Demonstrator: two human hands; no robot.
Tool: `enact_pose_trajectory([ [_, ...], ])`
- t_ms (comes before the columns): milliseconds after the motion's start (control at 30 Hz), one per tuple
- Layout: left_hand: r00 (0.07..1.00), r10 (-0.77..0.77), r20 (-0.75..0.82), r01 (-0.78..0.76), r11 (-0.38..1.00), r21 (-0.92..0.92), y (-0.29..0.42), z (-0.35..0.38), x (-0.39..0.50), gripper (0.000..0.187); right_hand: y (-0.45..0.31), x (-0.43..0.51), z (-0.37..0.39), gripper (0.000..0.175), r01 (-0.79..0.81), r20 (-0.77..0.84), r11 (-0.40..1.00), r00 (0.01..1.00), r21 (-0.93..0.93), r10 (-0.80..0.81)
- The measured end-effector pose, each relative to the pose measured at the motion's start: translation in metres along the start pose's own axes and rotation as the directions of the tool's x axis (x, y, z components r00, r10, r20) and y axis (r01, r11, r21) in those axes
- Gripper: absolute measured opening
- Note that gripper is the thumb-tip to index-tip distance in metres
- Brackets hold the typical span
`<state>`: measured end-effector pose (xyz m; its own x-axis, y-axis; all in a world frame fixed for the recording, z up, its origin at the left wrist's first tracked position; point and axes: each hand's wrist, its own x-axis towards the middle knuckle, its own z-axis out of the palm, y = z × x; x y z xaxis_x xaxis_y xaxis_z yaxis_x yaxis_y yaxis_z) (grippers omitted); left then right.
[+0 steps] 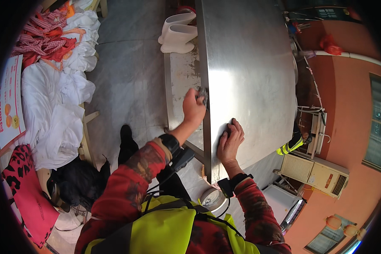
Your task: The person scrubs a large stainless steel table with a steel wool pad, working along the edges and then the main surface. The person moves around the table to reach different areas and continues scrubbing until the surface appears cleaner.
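My left hand (193, 109) grips a dark scouring pad (203, 96), which looks like steel wool, against the side edge of a stainless steel table (257, 82). On the tabletop near its close corner rests my right hand (231, 141), fingers bent and nothing seen in it; the undersides of its fingers are hidden. Below the tabletop, a worn lower shelf (181, 73) shows to the left, with white rubber boots (179, 36) standing on it.
White cloths (50, 104) and red checked fabric (47, 38) are piled at the left. A round metal container (212, 199) stands on the floor by the table's near end. Beyond the table's right side, part of a person in a reflective sleeve (289, 146) shows beside an air-conditioning unit (311, 173).
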<state>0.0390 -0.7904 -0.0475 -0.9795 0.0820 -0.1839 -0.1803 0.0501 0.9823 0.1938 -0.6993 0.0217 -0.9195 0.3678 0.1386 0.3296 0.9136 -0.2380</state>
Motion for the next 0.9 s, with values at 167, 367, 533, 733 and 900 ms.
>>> enact_pose_trajectory([
  [167, 0.959, 0.274, -0.074, -0.279, 0.959, -0.058, 0.007, 0.005, 0.046, 0.013, -0.007, 0.018, 0.005, 0.035, -0.003, -0.027, 1.0, 1.0, -0.027, 0.002],
  [367, 0.938, -0.055, 0.343, 0.09, 0.992, -0.085, -0.017, -0.034, -0.093, 0.018, -0.021, 0.017, 0.009, 0.037, -0.089, -0.067, 0.996, 0.994, -0.016, 0.087],
  [533, 0.888, -0.177, 0.424, 0.241, 0.965, -0.103, -0.035, -0.037, -0.13, 0.017, -0.03, 0.013, 0.011, 0.038, -0.12, -0.085, 0.993, 0.989, -0.011, 0.118],
  [733, 0.92, -0.077, 0.384, 0.089, 0.996, -0.013, -0.045, -0.015, -0.035, 0.014, -0.033, 0.013, 0.011, 0.04, -0.118, -0.07, 0.993, 0.991, -0.024, 0.116],
  [900, 0.98, -0.026, 0.198, 0.04, 0.997, -0.064, -0.017, 0.0, 0.074, 0.013, -0.035, 0.015, 0.012, 0.041, -0.14, -0.06, 0.99, 0.989, -0.027, 0.138],
])
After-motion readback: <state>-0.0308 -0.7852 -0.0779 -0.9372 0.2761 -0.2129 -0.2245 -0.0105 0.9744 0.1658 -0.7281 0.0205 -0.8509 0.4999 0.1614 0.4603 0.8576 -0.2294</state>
